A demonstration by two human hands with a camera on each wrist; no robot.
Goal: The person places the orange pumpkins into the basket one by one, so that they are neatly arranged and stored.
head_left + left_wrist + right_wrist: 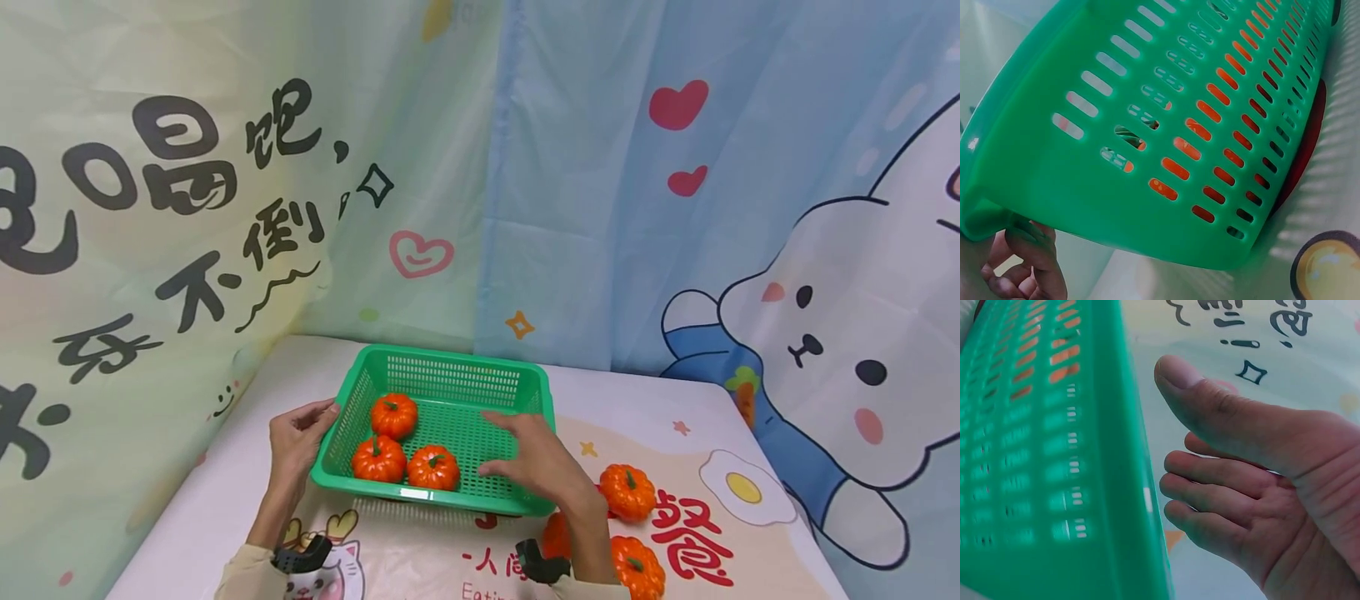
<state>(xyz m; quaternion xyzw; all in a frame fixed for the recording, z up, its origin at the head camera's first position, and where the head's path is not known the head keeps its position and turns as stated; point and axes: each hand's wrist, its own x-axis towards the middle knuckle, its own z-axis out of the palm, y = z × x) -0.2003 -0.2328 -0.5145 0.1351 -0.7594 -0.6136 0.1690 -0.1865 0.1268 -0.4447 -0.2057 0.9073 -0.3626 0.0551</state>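
Note:
A green plastic basket (461, 364) stands on the table, with three small orange pumpkins (433, 468) grouped in its left half. At the basket's left rim is my left hand (298, 442); in the left wrist view its fingers (1044, 269) curl at the rim's corner and grip it. Over the basket's right side, my right hand (536, 457) spreads thumb and fingers apart and holds nothing. The right wrist view shows that hand (1260, 487) beyond the basket rim (1138, 456), fingers extended. Something red under the basket (1307, 150) is mostly hidden.
To the right of the basket lie more orange pumpkins (627, 492), one of them partly hidden behind my right forearm. The tabletop (637, 400) carries printed pictures and lettering. Printed curtains (570, 208) hang behind and along the left side.

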